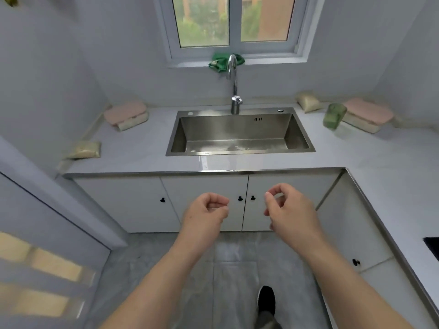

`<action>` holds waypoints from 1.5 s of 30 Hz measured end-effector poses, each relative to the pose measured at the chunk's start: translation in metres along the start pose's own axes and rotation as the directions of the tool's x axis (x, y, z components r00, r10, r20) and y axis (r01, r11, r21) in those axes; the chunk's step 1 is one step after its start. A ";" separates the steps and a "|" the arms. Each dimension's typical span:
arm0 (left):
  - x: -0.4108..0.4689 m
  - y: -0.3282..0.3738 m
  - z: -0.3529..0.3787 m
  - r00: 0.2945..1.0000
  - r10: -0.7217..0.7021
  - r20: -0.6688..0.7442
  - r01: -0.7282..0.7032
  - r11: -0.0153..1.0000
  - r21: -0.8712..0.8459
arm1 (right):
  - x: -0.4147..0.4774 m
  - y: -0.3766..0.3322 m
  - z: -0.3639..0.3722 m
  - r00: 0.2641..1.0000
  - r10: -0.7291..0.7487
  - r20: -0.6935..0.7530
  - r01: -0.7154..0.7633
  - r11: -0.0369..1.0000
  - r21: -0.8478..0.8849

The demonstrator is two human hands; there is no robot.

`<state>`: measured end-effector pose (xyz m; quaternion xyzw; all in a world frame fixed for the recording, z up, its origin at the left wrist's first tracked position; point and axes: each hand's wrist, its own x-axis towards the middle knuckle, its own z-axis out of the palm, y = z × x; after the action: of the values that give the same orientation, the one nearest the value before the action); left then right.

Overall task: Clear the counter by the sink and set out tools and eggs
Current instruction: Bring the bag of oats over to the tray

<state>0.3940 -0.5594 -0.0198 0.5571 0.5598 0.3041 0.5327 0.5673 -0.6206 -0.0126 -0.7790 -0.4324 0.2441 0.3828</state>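
My left hand (206,210) and my right hand (285,210) hover in front of the white cabinet doors, below the counter edge, fingers loosely curled and holding nothing. On the grey counter (147,148) left of the steel sink (240,131) lie a pink-lidded box (126,113) and a beige packet (84,150). Right of the sink stand a green jar (333,116), a second pink-lidded box (367,115) and another beige packet (308,102). No eggs or tools are in view.
A tall faucet (234,84) rises behind the sink, with a green bag (224,61) on the window sill. The counter turns along the right wall toward a black hob corner (432,248). A door stands at the left. My foot (266,301) is on the tiled floor.
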 end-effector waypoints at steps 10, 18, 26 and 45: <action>0.164 0.065 0.045 0.992 -0.012 -0.123 0.017 0.999 0.046 | 0.204 0.003 -0.011 0.997 -0.047 0.062 0.040 0.994 0.102; 0.264 0.100 0.102 0.997 -0.058 -0.057 0.061 0.997 0.053 | 0.332 0.027 -0.026 0.996 -0.038 0.081 0.037 0.999 0.025; 0.364 0.101 0.170 0.972 -0.079 0.220 0.043 0.985 0.165 | 0.411 0.058 -0.025 0.995 0.096 0.031 -0.094 0.993 -0.072; 0.501 0.155 0.403 0.764 -0.102 0.637 -0.089 0.961 0.260 | 0.487 0.197 -0.142 0.762 0.581 -0.286 -0.596 0.802 0.040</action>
<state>0.9114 -0.1565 -0.1038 0.6939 0.3811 0.0114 0.6108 1.0110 -0.3216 -0.1122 -0.9119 -0.1130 0.2258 0.3237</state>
